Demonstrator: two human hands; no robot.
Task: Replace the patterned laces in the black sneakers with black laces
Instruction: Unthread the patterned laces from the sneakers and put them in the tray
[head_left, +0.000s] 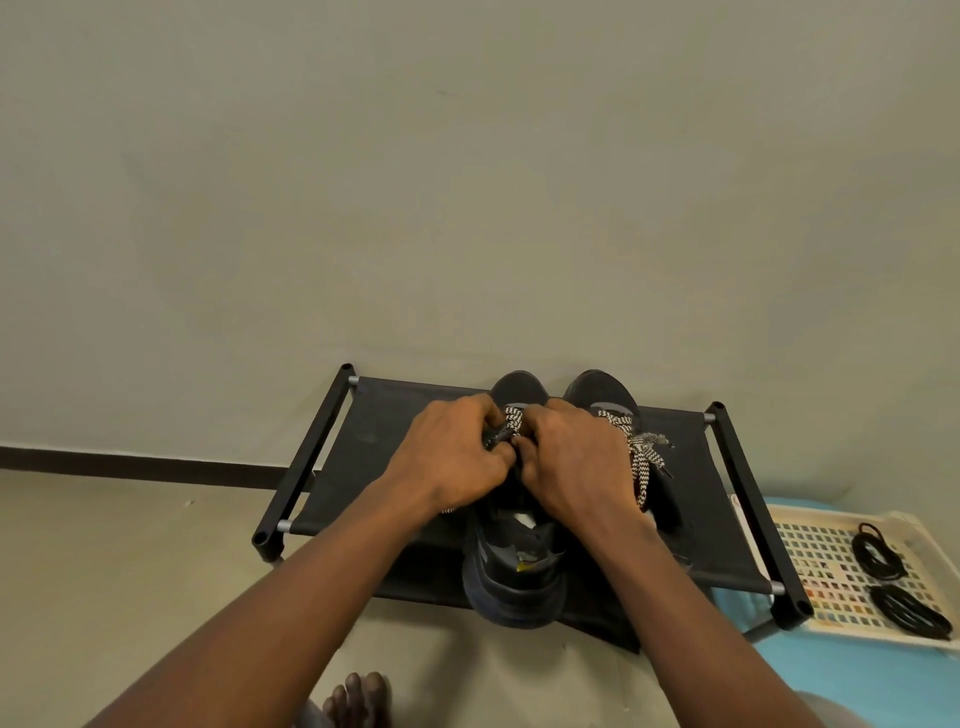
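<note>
Foot (358, 699): bare toes on the floor, nearest us
Black laces (879, 556): we saw two coiled bundles in a pale tray (810, 621), right of the rack
First sneaker (511, 571): on the black rack (363, 457), heel over its front edge
Left hand (452, 452): fingers curled, pinching the patterned lace (513, 418)
Right hand (576, 457): touched the left, pinching the same lace
Second sneaker (602, 392): just beside; we noted its lace ends lying loose

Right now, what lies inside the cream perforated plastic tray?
The far black lace coil and the near black lace coil lie on the cream plastic tray. The black rack's side bar covers the tray's left edge; that strip is hidden.
</note>
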